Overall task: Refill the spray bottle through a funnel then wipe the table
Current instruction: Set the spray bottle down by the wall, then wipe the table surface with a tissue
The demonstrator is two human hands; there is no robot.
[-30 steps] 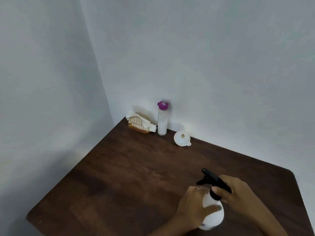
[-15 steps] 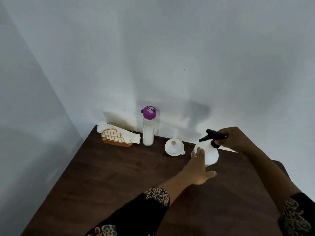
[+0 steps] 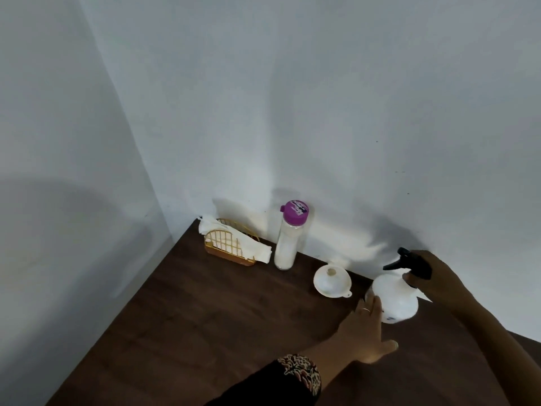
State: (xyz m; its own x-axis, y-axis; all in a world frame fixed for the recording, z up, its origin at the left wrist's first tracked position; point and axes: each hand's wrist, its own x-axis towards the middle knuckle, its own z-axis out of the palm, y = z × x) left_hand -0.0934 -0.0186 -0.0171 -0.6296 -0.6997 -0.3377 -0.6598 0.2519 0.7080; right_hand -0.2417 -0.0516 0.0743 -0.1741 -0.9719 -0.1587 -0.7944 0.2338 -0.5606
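While the right hand (image 3: 433, 276) grips the spray bottle (image 3: 395, 297) by its black trigger head, the left hand (image 3: 366, 332) lies open-fingered beside it (funnel (image 3: 330, 281), purple-capped bottle (image 3: 288, 238) and napkin holder (image 3: 231, 244) line the white wall (image 3: 322, 112)) on the dark wooden table (image 3: 205, 317).

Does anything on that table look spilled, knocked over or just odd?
Nothing looks spilled. The funnel lies tipped on the table, not yet in the spray bottle, whose black sprayer head is on and gripped by the right hand.

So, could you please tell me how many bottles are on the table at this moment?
2. The tall bottle with the purple cap stands by the wall beside the napkin holder. The white spray bottle is further right, its black head in the right hand. None seems hidden.
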